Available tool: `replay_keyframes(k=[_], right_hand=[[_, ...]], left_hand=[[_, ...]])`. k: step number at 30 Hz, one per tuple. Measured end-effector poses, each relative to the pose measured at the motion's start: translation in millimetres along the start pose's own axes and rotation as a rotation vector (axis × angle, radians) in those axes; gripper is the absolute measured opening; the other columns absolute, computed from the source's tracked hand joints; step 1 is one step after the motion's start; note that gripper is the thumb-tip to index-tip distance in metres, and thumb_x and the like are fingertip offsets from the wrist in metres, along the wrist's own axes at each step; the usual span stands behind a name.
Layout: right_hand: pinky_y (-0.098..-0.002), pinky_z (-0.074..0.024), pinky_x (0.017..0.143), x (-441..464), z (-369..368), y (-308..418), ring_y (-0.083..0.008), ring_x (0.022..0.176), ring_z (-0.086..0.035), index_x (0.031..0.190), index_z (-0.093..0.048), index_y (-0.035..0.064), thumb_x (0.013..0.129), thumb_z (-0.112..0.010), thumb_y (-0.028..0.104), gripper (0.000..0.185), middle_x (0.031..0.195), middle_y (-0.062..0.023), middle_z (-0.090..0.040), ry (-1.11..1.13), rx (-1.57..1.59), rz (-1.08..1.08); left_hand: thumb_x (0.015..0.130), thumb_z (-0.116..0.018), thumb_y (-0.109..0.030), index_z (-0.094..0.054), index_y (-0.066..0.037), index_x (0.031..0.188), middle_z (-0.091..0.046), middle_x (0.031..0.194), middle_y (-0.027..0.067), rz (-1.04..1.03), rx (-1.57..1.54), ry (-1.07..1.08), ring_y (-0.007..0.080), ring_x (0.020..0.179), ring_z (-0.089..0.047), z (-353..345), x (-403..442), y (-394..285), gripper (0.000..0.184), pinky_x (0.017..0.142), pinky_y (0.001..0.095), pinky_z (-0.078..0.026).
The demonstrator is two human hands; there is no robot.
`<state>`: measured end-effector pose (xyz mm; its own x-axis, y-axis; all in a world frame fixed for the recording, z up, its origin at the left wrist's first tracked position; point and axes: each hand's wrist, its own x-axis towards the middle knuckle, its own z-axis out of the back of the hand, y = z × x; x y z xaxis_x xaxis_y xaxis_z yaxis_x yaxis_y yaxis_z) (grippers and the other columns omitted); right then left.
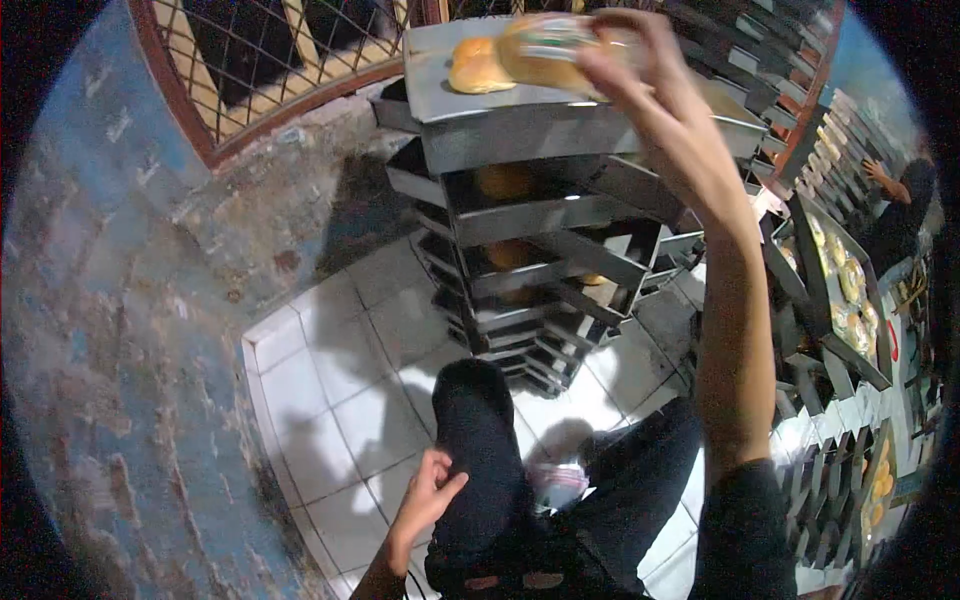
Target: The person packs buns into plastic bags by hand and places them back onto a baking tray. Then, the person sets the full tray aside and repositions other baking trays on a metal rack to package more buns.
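Observation:
My right hand [650, 75] reaches over the top tray [435, 75] of a tall stack, its fingers closed round a bread in a clear printed wrapper [550, 50], blurred by motion. Beside that packaged bread, a golden bun [480, 65] without a visible wrapper lies on the tray. My left hand [430, 490] is by my left knee, with nothing in it; its fingers are loosely curled and the thumb stands apart. Between my legs there is a plastic packet [558, 485] with coloured print, its contents unclear.
Metal trays [530, 225] are stacked crosswise below, some with bread inside. At right, another tray [835, 330] holds several wrapped breads, and a lower one [868, 500] holds buns. A co-worker's hand [885, 180] shows beyond. A peeling wall [130, 330] stands at left.

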<state>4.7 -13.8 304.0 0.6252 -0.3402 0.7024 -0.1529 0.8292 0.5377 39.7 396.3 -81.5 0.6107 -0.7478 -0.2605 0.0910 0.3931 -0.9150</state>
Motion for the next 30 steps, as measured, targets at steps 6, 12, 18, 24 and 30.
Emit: replay_keyframes(k=[6, 12, 18, 24, 30], right_hand=[[-0.0446, -0.0474, 0.110, -4, 19, 3, -0.0345, 0.131, -0.059, 0.141, -0.064, 0.0055, 0.109, -0.047, 0.060, 0.066, 0.141, -0.0179, -0.063, 0.004, -0.625, 0.308], [-0.0392, -0.0550, 0.080, -167, 28, -17, -0.0239, 0.085, -0.071, 0.103, -0.074, -0.0007, 0.111, -0.055, 0.027, 0.035, 0.098, -0.0098, -0.076, 0.889, 0.843, -0.362], [-0.0414, -0.0603, 0.077, -399, -79, -71, -0.0275, 0.091, -0.078, 0.094, -0.077, 0.0121, 0.095, -0.064, 0.023, 0.017, 0.087, -0.0074, -0.076, 0.920, -0.597, -0.197], [-0.0390, -0.0607, 0.073, -528, -125, -56, -0.0248, 0.095, -0.078, 0.100, -0.079, 0.0130, 0.099, -0.061, 0.022, 0.020, 0.100, -0.0068, -0.079, 1.333, -0.699, -0.104], [-0.0509, -0.0584, 0.081, -540, -134, -45, -0.0319, 0.095, -0.077, 0.097, -0.079, 0.0091, 0.098, -0.059, 0.026, 0.025, 0.100, -0.0125, -0.078, 1.335, -0.406, -0.179]], left_hand=[[0.097, -0.078, -0.013, -0.048, -0.007, 0.117, -0.047, 0.072, -0.0024, -0.010, -0.037, -0.034, 0.0077, 0.064, -0.046, 6, 0, 22, 0.037, 0.057, 0.0285, -0.039], [0.099, -0.075, -0.011, -0.047, -0.007, 0.119, -0.045, 0.074, -0.0043, 0.054, -0.093, -0.087, 0.0067, 0.065, -0.044, 12, -6, 23, 0.035, 0.059, 0.0265, -0.039], [0.104, -0.066, -0.004, -0.048, -0.006, 0.121, -0.047, 0.082, -0.0045, 0.027, -0.111, -0.032, 0.0046, 0.077, -0.045, 14, 1, -18, 0.024, 0.071, 0.0228, -0.037], [0.102, -0.070, -0.008, -0.053, -0.006, 0.120, -0.055, 0.082, -0.0046, -0.091, -0.105, -0.014, 0.0035, 0.075, -0.050, -18, 11, -47, 0.024, 0.068, 0.0218, -0.040], [0.102, -0.068, -0.005, -0.050, -0.006, 0.126, -0.058, 0.092, -0.0031, -0.028, -0.219, 0.119, 0.0055, 0.090, -0.056, -38, 5, -56, 0.030, 0.082, 0.0233, -0.043]])
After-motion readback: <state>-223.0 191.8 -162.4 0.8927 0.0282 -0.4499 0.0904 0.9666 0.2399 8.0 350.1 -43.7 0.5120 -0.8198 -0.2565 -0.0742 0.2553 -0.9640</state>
